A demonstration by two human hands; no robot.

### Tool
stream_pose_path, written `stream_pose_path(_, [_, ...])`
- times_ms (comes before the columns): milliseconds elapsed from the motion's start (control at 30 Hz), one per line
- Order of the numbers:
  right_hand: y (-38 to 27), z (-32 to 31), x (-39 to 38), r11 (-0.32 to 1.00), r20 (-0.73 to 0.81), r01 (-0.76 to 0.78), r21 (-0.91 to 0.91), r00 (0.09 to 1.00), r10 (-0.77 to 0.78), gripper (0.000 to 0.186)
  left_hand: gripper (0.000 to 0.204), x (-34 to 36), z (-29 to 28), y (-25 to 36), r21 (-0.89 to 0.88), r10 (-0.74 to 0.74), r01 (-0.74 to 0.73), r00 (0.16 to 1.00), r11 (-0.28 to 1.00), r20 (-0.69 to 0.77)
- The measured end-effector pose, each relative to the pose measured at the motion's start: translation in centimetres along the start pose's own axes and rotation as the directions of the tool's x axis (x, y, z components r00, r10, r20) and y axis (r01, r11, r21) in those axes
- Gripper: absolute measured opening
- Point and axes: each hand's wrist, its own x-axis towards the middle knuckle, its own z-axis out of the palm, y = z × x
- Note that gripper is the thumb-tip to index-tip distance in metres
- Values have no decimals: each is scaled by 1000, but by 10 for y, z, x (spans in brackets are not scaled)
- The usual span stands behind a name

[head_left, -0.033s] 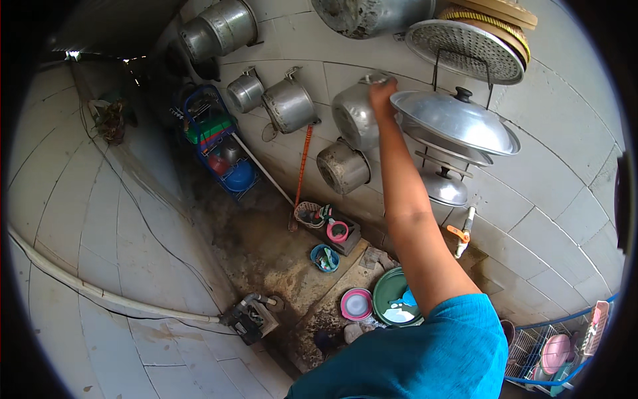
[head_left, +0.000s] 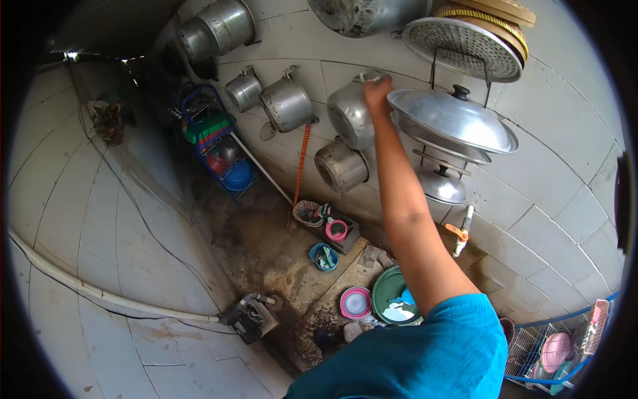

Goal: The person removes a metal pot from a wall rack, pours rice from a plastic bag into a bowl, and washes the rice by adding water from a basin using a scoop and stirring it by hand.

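Note:
My right hand [head_left: 377, 94] is raised to the tiled wall, its fingers closed at the upper rim of a dented aluminium pot [head_left: 350, 116]. The pot hangs tilted, its base facing left; the fingertips are partly hidden. Just below it hangs a smaller, stained pot [head_left: 340, 166]. Right beside my wrist is a wide domed aluminium lid [head_left: 458, 120] with a black knob, held in a wall rack. Two more pots hang to the left, a medium one [head_left: 287, 105] and a small one [head_left: 244, 92]. My left hand is out of view.
Below my arm, a green basin [head_left: 387, 292] and a pink-rimmed basin [head_left: 356, 303] stand on the wet floor. An orange-handled tap [head_left: 460, 233] juts from the wall. A water pump [head_left: 249, 319] sits lower left. A dish rack [head_left: 555, 352] stands lower right, a blue-framed rack [head_left: 216, 143] far left.

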Motion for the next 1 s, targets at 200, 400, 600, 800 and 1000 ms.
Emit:
stream_pose_path(200, [-41, -25, -104, 990, 498, 14, 139, 863, -83, 45, 23, -27, -17, 13, -143, 150, -166, 982, 976, -114])
stream_pose_path(400, [42, -101, -262, 782, 465, 403, 475, 639, -612, 26, 25, -53, -4, 136, -109, 457, -484, 865, 868, -206])
stream_pose_path(600, [110, -199, -343, 704, 586, 382, 598, 390, -710, 38, 63, -114, 44, 317, -195, 622, -628, 777, 753, -100])
stream_pose_path(800, [152, -264, -382, 829, 710, 364, 423, 436, -554, 30, 78, -117, 179, 375, -465, 511, -522, 844, 715, -163])
stream_pose_path(1000, [212, -314, -393, 933, 840, 252, 256, 419, -344, 21, 55, -81, 257, 349, -467, 298, -340, 941, 816, -164])
